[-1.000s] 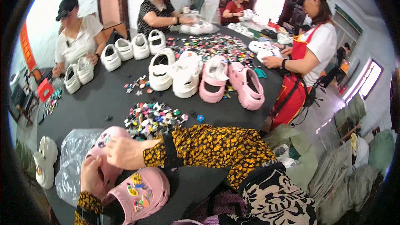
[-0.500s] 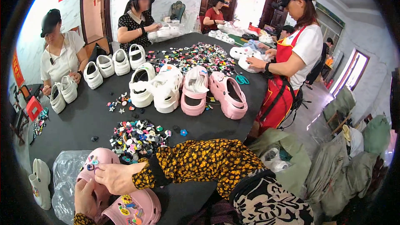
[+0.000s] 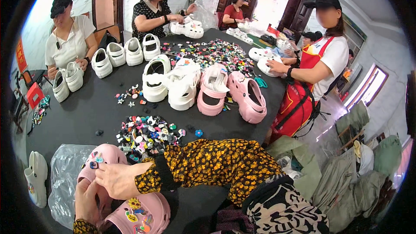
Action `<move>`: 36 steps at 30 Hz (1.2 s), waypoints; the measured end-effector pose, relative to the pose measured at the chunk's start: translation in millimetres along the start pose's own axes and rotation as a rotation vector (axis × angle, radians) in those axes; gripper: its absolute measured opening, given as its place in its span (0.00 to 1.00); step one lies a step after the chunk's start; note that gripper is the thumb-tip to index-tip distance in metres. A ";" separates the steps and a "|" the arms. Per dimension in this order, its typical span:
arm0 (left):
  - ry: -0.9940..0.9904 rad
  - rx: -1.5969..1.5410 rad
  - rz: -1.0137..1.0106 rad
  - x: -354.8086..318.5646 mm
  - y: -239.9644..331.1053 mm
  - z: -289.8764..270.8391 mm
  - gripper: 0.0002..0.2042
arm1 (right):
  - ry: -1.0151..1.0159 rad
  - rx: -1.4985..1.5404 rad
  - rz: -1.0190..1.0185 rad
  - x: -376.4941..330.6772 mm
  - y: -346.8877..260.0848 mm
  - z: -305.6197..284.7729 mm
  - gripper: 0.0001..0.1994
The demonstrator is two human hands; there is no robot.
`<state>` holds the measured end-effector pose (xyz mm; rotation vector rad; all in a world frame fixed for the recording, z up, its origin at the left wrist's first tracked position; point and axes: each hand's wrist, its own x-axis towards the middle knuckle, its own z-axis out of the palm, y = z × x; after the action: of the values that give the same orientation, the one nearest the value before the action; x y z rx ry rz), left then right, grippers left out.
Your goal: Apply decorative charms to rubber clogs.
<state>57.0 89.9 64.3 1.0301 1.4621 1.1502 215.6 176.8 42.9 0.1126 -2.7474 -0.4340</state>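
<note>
A pink clog (image 3: 111, 153) with several small charms on its toe lies under both my hands at the lower left. My left hand (image 3: 86, 201) is wrapped round its side. Bent over the clog's upper, my right hand (image 3: 118, 181) has its fingers pinched close to a dark charm (image 3: 93, 164); whatever lies between its fingertips is hidden. A second pink clog (image 3: 158, 212), decorated with colourful charms, rests just below my right wrist. Beyond my hands spreads a pile of loose shoe charms (image 3: 145, 135).
A clear plastic bag (image 3: 65, 182) and a white clog (image 3: 35, 180) lie at the left. Across the black table (image 3: 78, 125) stand white clogs (image 3: 157, 79), pink clogs (image 3: 247, 97) and a larger charm heap (image 3: 225, 54). Co-workers handle clogs around it. Green sacks (image 3: 342, 190) lie at right.
The view has shifted slightly. My right fingers have moved a little over the clog's upper, while my left hand keeps its hold. A far co-worker now lifts a clear bag beside a white clog.
</note>
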 end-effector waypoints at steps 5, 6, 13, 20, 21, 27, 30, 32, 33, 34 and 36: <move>-0.015 0.007 0.012 0.2 -7.1 -13.4 0.08 | 0.065 0.008 0.055 -3.0 -5.4 -7.6 0.11; -0.030 0.027 -0.016 -1.1 -3.8 -15.0 0.08 | 0.107 0.041 0.084 -4.9 -5.5 -7.4 0.12; -0.013 0.357 0.066 -32.0 8.6 -23.5 0.08 | 0.122 0.249 0.157 -37.1 -21.3 -53.1 0.14; -0.085 0.405 0.086 -50.5 5.7 -25.8 0.11 | -0.082 0.275 0.343 -108.5 -46.3 -79.1 0.16; -0.123 0.664 0.266 -58.6 4.5 -30.8 0.12 | -0.006 0.207 0.315 -117.7 -53.8 -78.4 0.17; -0.127 0.837 0.265 -95.8 5.7 -28.0 0.13 | -0.169 0.279 0.518 -161.0 -95.5 -89.9 0.10; -0.153 0.938 0.353 -116.3 -1.8 -32.2 0.13 | -0.167 0.305 0.542 -174.3 -106.2 -91.5 0.10; -0.210 0.965 0.296 -128.5 0.6 -30.9 0.15 | -0.161 0.307 0.552 -182.1 -109.8 -94.8 0.10; -0.190 0.883 0.293 -134.5 -1.0 -28.6 0.16 | -0.198 0.327 0.585 -185.3 -109.5 -97.2 0.10; -0.169 0.800 0.290 -139.5 -0.6 -25.8 0.17 | -0.237 0.347 0.616 -189.2 -108.8 -97.1 0.10; -0.177 0.728 0.153 -150.9 7.1 -18.0 0.19 | -0.218 0.387 0.636 -199.0 -111.2 -97.5 0.10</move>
<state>65.2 -57.7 100.4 1.7136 1.7158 0.5912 438.8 69.8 28.5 -0.7291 -2.8332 0.2726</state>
